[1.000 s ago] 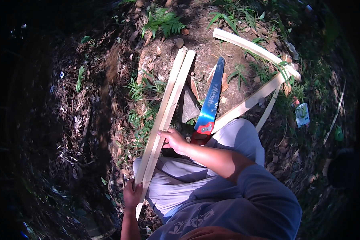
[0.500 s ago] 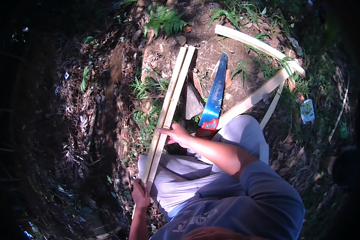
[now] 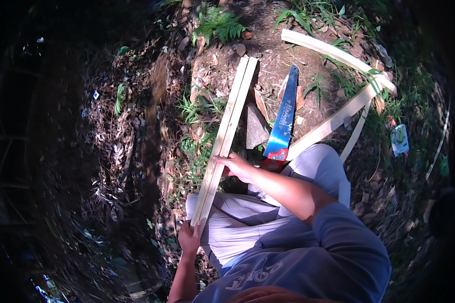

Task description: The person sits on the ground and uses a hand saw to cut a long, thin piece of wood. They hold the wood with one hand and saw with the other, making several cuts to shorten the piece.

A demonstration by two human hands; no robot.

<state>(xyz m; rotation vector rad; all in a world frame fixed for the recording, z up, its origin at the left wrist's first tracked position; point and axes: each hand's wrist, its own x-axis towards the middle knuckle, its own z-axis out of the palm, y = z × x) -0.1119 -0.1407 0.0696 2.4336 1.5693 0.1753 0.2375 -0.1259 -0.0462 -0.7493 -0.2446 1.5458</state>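
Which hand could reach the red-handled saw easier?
Probably the right hand: it's close to the saw's red handle, while the left hand is farther off; both hold the wooden strips.

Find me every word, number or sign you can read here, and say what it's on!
No text is clear enough to quote.
Saw: dark print on the blue metal, too small and blurred.
Shirt: pale letters on the front, too creased and blurred to read surely.
White packet: too small to tell if it has words.
Wooden sticks in the hands: no writing shows.
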